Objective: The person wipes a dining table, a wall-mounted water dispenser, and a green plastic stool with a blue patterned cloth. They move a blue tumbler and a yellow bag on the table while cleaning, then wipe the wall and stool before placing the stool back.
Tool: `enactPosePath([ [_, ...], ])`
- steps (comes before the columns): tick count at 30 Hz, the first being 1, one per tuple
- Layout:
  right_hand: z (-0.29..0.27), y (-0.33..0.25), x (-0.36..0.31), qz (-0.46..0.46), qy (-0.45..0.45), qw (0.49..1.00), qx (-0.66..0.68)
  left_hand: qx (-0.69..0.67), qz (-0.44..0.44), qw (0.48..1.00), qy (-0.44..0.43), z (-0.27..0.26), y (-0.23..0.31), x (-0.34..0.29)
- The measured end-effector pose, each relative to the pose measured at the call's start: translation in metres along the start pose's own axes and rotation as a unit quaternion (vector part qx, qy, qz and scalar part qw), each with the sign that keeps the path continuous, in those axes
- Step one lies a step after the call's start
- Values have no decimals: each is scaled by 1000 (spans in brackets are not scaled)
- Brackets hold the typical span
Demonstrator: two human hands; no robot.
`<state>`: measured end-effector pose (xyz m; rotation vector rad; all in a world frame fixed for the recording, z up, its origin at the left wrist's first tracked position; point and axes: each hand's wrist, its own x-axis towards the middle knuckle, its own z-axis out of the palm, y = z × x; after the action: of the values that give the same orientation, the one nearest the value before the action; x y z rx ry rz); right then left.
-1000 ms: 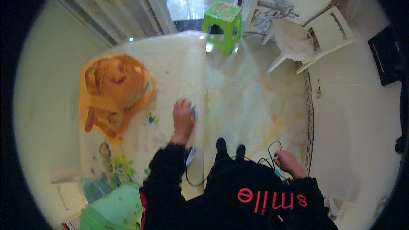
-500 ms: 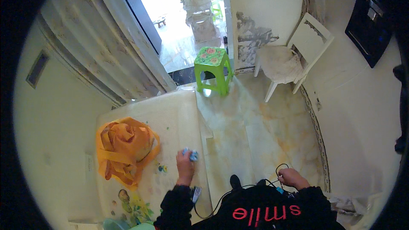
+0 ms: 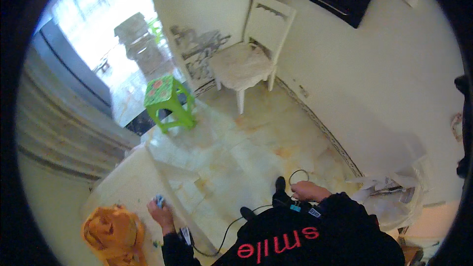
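Note:
My left hand (image 3: 161, 215) is closed around a small crumpled blue-and-white piece (image 3: 159, 200), perhaps cloth or wrapper. It is over the pale table (image 3: 148, 175), near the table's right edge. An orange fabric bag (image 3: 111, 234) lies bunched on the table, left of that hand. My right hand (image 3: 308, 191) is in front of my body above the floor, its fingers curled. A thin black cable (image 3: 299, 171) loops up beside its fingers. Whether the fingers grip the cable or something else, I cannot tell.
A green plastic stool (image 3: 170, 101) stands by the doorway beyond the table. Against the far wall is a white chair (image 3: 241, 66). Clear plastic sheeting or a bag (image 3: 394, 199) lies at the right. Another black cable (image 3: 226, 234) runs from my left wrist across my front.
The view has swung to the right, so table, stool and chair appear further left. The plastic at the right has come into sight. Both hands keep their closed pose.

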<state>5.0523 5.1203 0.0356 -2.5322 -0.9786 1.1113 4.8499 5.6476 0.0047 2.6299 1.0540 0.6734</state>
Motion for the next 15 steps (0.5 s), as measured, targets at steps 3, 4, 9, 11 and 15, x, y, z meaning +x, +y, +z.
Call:
enactPosePath([
  [3, -21, 29, 25, -34, -25, 999, 13, 1, -6, 1000, -23, -1, 39, -24],
  [4, -32, 39, 37, -52, -41, 998, 18, 34, 10, 999, -33, 2, 57, -29],
  [9, -97, 66, 87, -209, 61, 970, 104, -393, -149, 851, -316, 56, 218, -51],
  [11, -125, 66, 99, -224, 103, 958, 145, -510, -195, 757, -359, 76, 300, -49],
  [15, -165, 62, 98, -308, 190, 916, 174, -626, -260, 602, -423, 112, 422, -35],
])
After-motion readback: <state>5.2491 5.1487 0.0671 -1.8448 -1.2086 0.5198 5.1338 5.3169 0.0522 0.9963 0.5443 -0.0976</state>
